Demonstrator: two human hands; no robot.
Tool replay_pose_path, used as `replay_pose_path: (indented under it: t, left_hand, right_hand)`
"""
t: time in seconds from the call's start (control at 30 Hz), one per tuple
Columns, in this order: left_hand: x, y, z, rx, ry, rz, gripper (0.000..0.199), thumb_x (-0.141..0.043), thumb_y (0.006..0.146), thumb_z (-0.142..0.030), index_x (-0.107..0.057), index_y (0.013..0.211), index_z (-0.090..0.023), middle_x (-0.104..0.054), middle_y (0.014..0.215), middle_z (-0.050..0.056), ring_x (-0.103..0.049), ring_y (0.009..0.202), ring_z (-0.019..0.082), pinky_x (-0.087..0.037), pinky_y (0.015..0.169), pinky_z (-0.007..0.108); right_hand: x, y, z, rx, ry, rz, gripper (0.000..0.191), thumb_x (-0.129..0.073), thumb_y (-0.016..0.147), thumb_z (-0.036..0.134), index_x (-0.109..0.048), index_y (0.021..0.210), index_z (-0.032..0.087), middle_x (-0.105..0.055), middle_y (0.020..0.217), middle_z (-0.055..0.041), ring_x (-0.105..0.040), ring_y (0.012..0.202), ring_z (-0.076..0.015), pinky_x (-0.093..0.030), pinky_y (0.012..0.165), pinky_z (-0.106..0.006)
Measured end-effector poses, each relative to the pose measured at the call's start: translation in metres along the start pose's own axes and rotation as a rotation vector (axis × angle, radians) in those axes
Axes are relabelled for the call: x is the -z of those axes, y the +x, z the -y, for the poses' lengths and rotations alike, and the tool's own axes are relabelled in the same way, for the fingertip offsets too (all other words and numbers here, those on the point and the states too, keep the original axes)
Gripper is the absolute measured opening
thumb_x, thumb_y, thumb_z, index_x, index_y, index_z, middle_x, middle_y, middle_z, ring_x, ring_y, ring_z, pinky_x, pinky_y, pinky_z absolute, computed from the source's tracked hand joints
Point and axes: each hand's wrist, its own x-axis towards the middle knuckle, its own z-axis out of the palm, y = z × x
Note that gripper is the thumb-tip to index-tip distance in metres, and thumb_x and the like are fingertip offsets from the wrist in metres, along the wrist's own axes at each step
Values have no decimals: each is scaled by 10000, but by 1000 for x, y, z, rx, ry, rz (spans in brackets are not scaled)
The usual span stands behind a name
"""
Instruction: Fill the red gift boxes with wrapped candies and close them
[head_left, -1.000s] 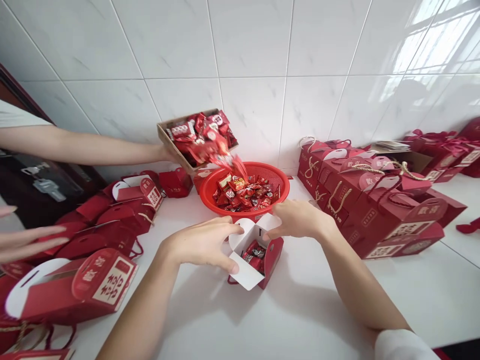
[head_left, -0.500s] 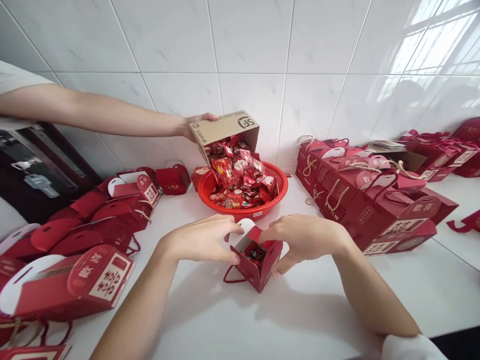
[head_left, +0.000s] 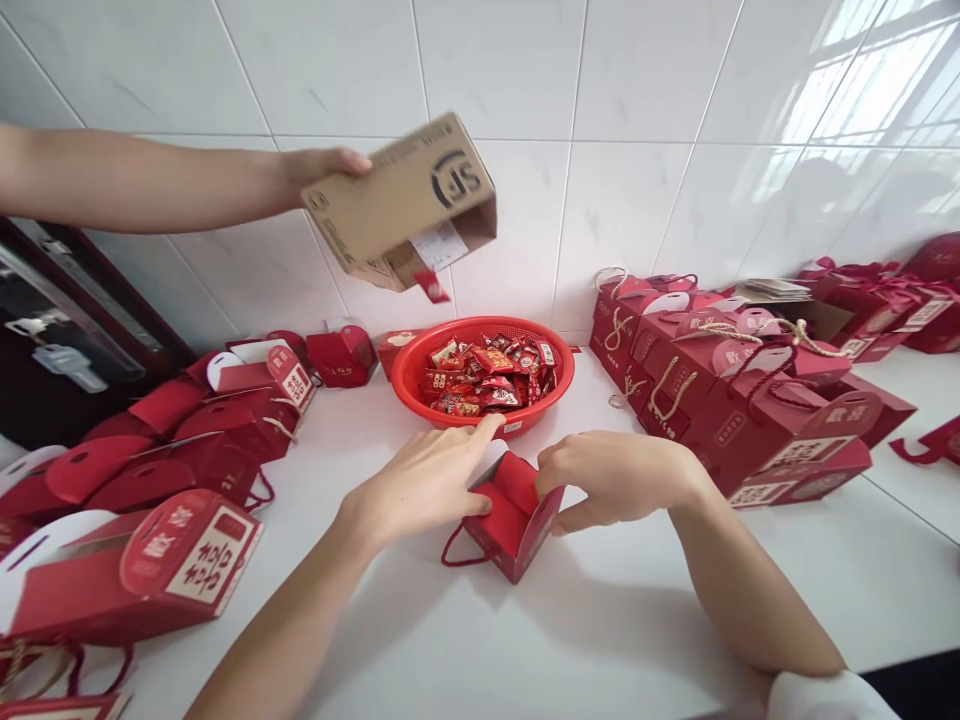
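Note:
A small dark red gift box [head_left: 517,555] with a red cord handle stands on the white table before me. Its red flap [head_left: 504,510] is folded inward, hiding the contents. My left hand [head_left: 424,485] is at the box's left side, thumb on the flap and index finger stretched toward the basket. My right hand [head_left: 611,480] grips the right wall, fingers over its edge and thumb outside. Just behind the box, an orange-red plastic basket [head_left: 405,375] holds many wrapped candies [head_left: 491,375]. A co-worker's hand [head_left: 326,170] holds a tilted cardboard box [head_left: 405,190] above the basket; one red packet [head_left: 433,287] hangs near its opening.
Several red gift boxes [head_left: 150,570] crowd the left side of the table. More boxes with rope handles [head_left: 705,400] are stacked on the right. Keys [head_left: 67,365] hang in a dark cabinet at the far left. A tiled wall [head_left: 502,70] stands behind.
The co-worker's cardboard box has risen and moved left after candies poured into the basket. The gift box's flap has folded over its contents. My left index finger has stretched outward.

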Motion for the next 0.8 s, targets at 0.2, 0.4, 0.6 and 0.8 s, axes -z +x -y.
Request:
replay_pose_path:
  t: [0.2,0.4,0.6,0.8]
  left_hand:
    - [-2,-1,-5,-133,46,27,96,-552,799,-299,-492,812,-226,-621,883,40,-608,770,234,-353,588,318]
    - [-4,-6,1,-175,13,104,280,-392,957,-352,-612,842,-224,-559,844,49,-586,737,221,-388,647,335]
    - [-9,-6,-3,-61,-71,143,301,-470,916,-487,-635,963,-239,-574,943,62,-593,758,241,-434,654,343]
    - [-20,-3,-11,-65,-101,111,285,-506,882,-480,-590,998,-233,-588,958,70,-605,774,251,-444,631,340]
  right_hand:
    - [1,7,4,-110,-57,49,240,-559,944,284,-646,751,169,-626,718,-25,-514,624,-146,-315,572,-277]
    - [-9,21,0,-279,-108,-5,293,-608,915,409,-592,719,190,-592,656,-30,-554,605,-178,-283,538,-291]
    - [-12,24,7,-320,-113,-3,240,-600,921,407,-612,829,186,-665,762,-61,-658,700,-221,-315,556,-289]
    - [-19,18,24,-314,-183,-4,287,-610,901,328,-559,1108,137,-711,891,-122,-708,801,-304,-326,553,-305]
